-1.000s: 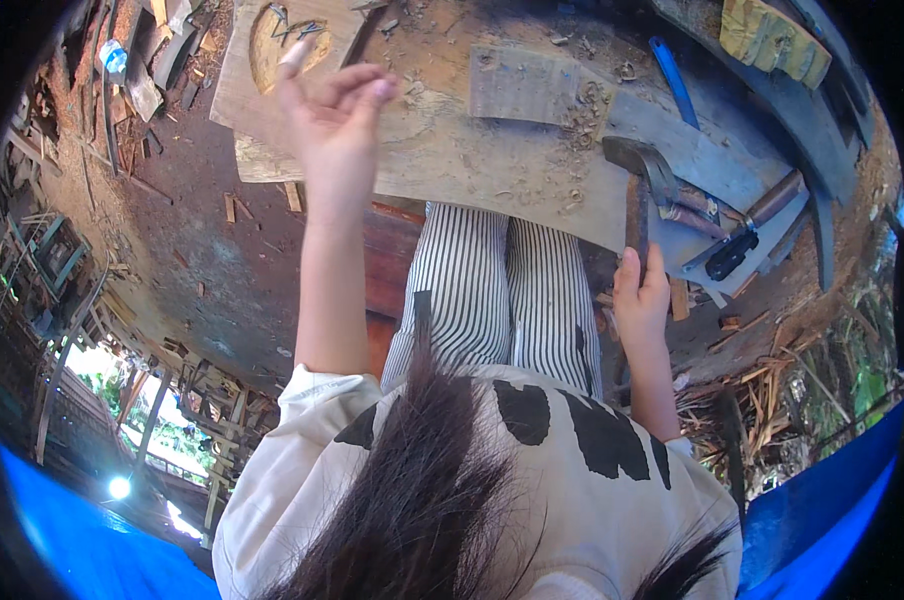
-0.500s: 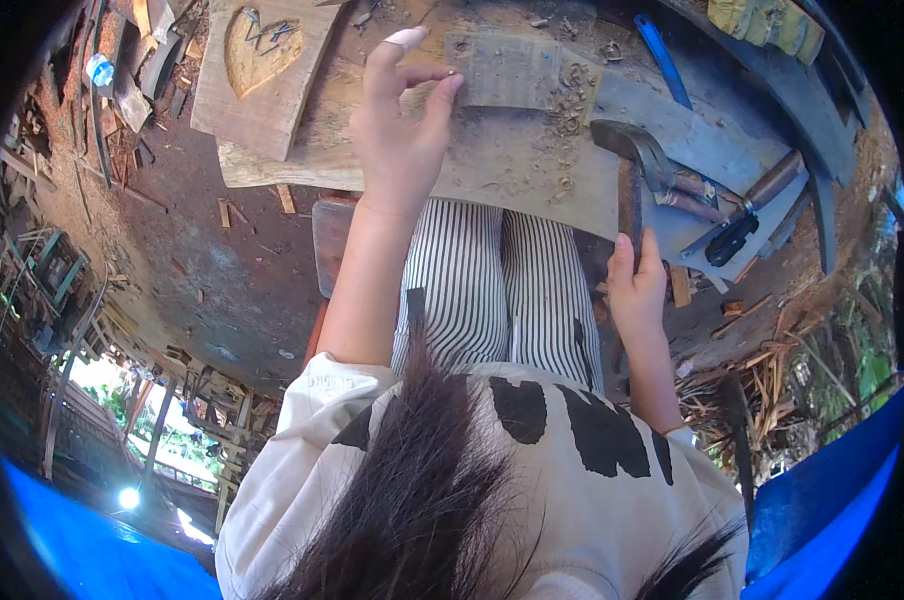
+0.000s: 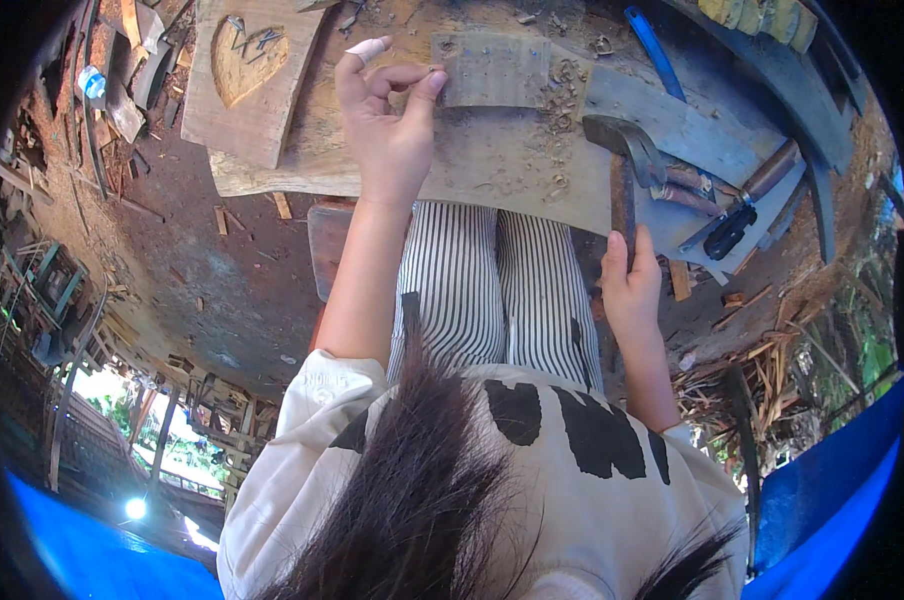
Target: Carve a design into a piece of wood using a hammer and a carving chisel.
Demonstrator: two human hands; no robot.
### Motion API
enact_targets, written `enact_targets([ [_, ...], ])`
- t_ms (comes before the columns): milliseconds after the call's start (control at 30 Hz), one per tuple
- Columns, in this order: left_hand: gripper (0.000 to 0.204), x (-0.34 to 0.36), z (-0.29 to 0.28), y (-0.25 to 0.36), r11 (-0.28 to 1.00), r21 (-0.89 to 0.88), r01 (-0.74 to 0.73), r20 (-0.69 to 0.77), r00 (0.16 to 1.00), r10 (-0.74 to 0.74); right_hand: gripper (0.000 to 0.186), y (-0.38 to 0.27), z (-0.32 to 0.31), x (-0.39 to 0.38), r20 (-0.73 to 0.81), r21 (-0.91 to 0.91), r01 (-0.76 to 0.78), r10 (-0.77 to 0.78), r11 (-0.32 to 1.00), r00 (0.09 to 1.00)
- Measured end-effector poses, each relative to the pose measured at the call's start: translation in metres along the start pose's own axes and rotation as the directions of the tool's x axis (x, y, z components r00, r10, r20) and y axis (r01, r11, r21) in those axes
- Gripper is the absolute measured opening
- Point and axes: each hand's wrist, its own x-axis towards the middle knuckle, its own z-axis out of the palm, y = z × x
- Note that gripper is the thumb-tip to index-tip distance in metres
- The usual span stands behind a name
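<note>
In the head view, a worn wooden plank (image 3: 302, 172) stood above the dirt floor (image 3: 232, 300), its near edge crossing the striped trousers (image 3: 452, 280). The left hand (image 3: 392, 135) pinched a tiny dark object (image 3: 436, 68), too small to identify, beside the left edge of a thin wooden panel (image 3: 487, 70), while the right hand (image 3: 629, 290) wrapped the handle of a claw hammer (image 3: 622, 190) at the plank's right end. Wood shavings (image 3: 569, 85) lay between the well-separated hands, and bare plank parted the left one from a heart-recessed board (image 3: 260, 128) farther left.
</note>
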Motion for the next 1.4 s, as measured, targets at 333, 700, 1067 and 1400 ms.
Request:
enact_targets([
  [333,0.056,-0.004,0.005,-0.004,0.991,-0.02,-0.135,-0.011,0.991,0.135,0.029,-0.022,0.008,-0.002,-0.016,0.054,0.167,-0.167,0.984,0.986],
  [700,0.052,0.001,-0.002,-0.023,0.823,0.264,-0.503,0.106,0.863,0.493,0.028,-0.073,0.027,-0.003,0.04,-0.02,0.32,-0.319,0.947,0.947],
  [1067,0.057,-0.002,-0.002,-0.034,0.792,0.297,-0.534,0.116,0.843,0.525,0.033,-0.085,0.031,0.002,0.116,-0.077,0.402,-0.392,0.912,0.913],
  [1400,0.051,0.002,0.004,-0.037,0.852,0.089,-0.516,0.01,0.856,0.517,0.038,-0.074,0.039,0.012,0.086,-0.111,0.51,-0.503,0.853,0.86],
])
